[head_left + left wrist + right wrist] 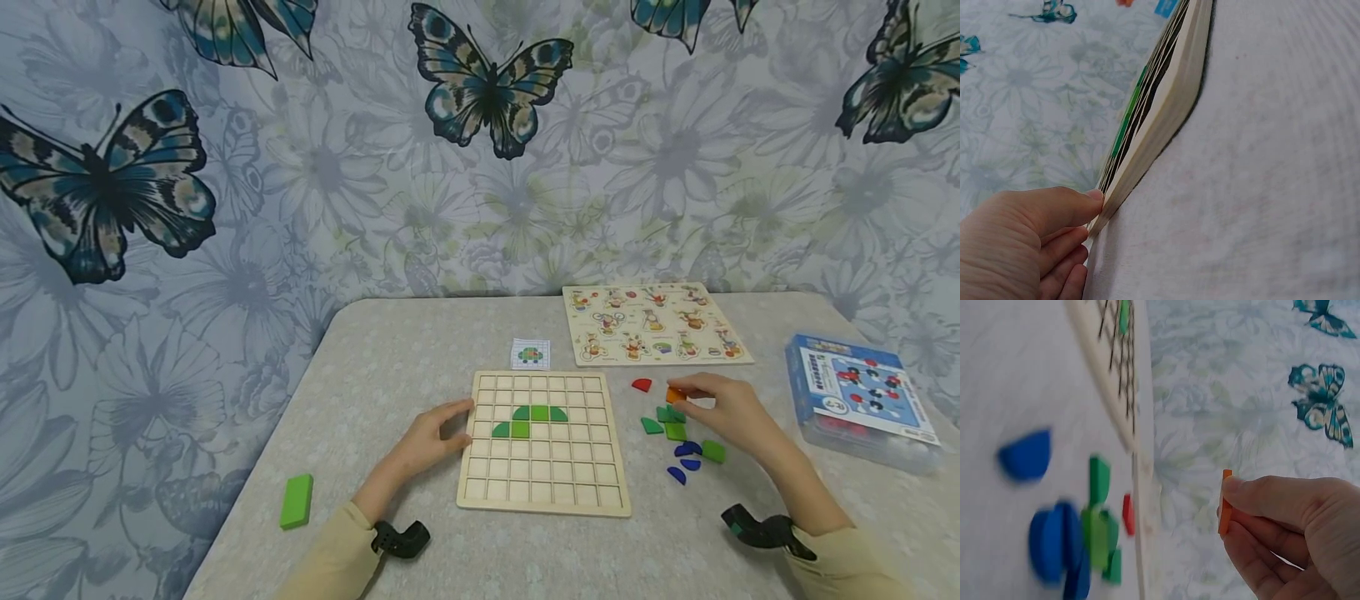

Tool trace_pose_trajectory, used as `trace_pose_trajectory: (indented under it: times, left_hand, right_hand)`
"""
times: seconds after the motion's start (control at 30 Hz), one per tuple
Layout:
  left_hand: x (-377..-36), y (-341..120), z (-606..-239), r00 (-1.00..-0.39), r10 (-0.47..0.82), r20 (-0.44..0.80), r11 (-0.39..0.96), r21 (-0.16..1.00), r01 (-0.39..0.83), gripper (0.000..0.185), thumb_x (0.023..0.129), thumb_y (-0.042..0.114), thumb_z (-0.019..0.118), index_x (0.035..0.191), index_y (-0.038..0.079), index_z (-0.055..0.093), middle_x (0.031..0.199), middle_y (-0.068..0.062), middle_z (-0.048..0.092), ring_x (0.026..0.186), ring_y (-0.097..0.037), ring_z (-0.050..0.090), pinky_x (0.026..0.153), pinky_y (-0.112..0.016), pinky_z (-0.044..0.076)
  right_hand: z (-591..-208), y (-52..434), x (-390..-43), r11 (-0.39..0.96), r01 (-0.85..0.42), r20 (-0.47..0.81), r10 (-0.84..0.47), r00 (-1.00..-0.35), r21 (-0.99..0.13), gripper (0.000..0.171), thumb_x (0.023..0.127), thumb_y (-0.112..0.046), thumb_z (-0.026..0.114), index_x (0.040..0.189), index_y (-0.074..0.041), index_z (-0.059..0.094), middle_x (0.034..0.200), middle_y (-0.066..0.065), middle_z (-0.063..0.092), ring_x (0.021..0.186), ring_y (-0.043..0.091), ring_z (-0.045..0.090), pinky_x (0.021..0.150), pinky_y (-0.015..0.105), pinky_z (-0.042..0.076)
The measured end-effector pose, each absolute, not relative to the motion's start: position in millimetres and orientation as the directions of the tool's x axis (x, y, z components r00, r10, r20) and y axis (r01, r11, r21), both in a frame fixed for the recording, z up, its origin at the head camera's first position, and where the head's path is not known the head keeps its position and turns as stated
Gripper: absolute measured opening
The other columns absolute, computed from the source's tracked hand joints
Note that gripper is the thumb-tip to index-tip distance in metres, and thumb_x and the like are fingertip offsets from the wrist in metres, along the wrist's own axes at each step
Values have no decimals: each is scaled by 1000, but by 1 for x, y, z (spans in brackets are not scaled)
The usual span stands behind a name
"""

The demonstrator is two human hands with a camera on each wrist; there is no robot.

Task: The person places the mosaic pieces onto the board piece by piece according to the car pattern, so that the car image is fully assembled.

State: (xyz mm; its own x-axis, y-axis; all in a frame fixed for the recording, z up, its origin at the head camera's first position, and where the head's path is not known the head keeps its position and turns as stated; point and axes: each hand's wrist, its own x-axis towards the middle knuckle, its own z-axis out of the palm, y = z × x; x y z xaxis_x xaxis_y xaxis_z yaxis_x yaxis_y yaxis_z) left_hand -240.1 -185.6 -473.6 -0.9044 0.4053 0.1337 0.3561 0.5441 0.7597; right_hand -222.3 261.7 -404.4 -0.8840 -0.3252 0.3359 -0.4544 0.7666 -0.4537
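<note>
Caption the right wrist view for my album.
Fingers pinch an orange piece; blue pieces and green pieces lie on the table.

Grey tbl (390,350) w/ grid board (543,495), sm. card (531,354), pic board (633,333), blue box (862,404), green block (296,502), loose pcs (713,452)

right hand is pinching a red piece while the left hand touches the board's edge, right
Not quite: the piece that the right hand pinches is orange, not red, as the right wrist view shows. The left hand does touch the edge of the board.
</note>
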Motion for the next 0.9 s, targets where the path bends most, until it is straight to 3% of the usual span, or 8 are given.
trace_pose_trajectory:
  times: [0.27, 0.53, 0.9]
  left_hand:
    - [-238, -186, -473, -902, 411, 134, 537, 764, 358, 57, 87, 17, 70, 137, 3, 49, 139, -11, 47, 131, -28, 39, 107, -44, 32]
    - [-238, -187, -471, -905, 406, 130, 549, 756, 355, 56, 87, 16, 70, 137, 3, 48, 140, -11, 46, 131, -27, 38, 107, -44, 32]
    - [-239, -187, -470, -903, 411, 122, 559, 749, 356, 57, 87, 17, 69, 138, 4, 47, 140, -11, 46, 131, -28, 38, 107, -44, 33]
  right_hand:
    - [-402, 207, -243, 670, -572, 364, -442, -819, -473, 31, 83, -9, 73, 112, -2, 68, 102, 9, 69, 87, 24, 64, 70, 41, 55]
    - [-403, 154, -254, 552, -661, 339, -578, -743, -507, 27, 83, -10, 73, 109, -1, 69, 100, 4, 69, 87, 19, 64, 73, 41, 55]
    - [-419, 116, -256, 485, -662, 277, -645, -712, -572, 28, 82, -9, 73, 108, 2, 69, 98, 4, 68, 87, 17, 64, 75, 34, 55]
